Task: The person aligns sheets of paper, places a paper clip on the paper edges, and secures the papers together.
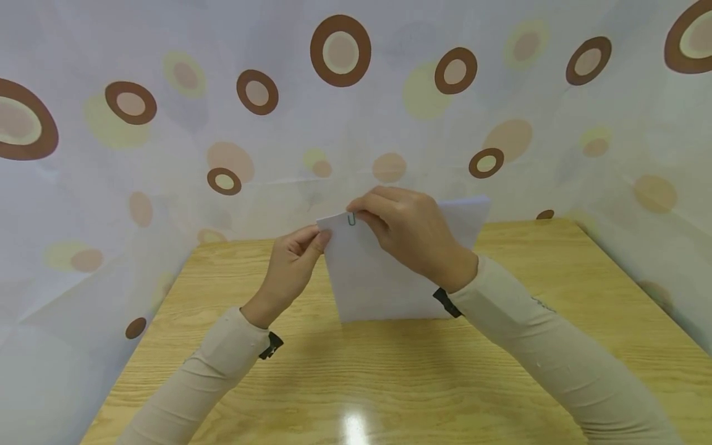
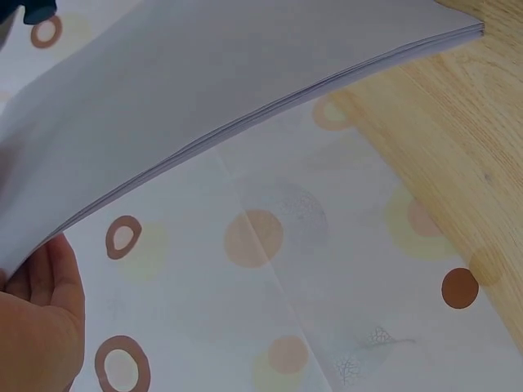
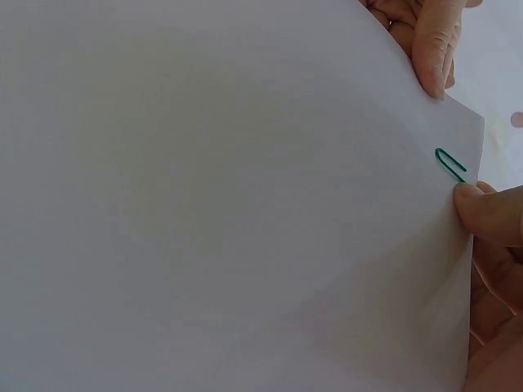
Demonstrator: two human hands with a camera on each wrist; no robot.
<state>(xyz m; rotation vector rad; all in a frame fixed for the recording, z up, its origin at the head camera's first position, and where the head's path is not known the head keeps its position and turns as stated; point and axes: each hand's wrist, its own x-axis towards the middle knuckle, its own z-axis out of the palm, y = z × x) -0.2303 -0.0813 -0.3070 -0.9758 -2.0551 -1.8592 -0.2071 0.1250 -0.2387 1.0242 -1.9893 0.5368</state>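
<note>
A stack of white paper sheets (image 1: 378, 278) is held up on edge above the table, its lower edge close to the wood. My left hand (image 1: 292, 259) pinches the stack at its upper left corner, thumb on the near face and fingers behind. A green paper clip (image 3: 449, 165) sits over the top edge near that corner. My right hand (image 1: 414, 232) pinches at this edge, its thumb (image 3: 474, 204) covering the clip's outer end. In the left wrist view the layered sheet edges (image 2: 270, 110) bow in a curve, with the left fingers (image 2: 57, 278) beneath them.
The wooden table (image 1: 334, 383) spreads below both arms. A white sheet with brown and yellow circles (image 1: 361, 117) hangs behind the table and along its sides. Dark straps (image 1: 272, 345) show at both wrists, below pale sleeves.
</note>
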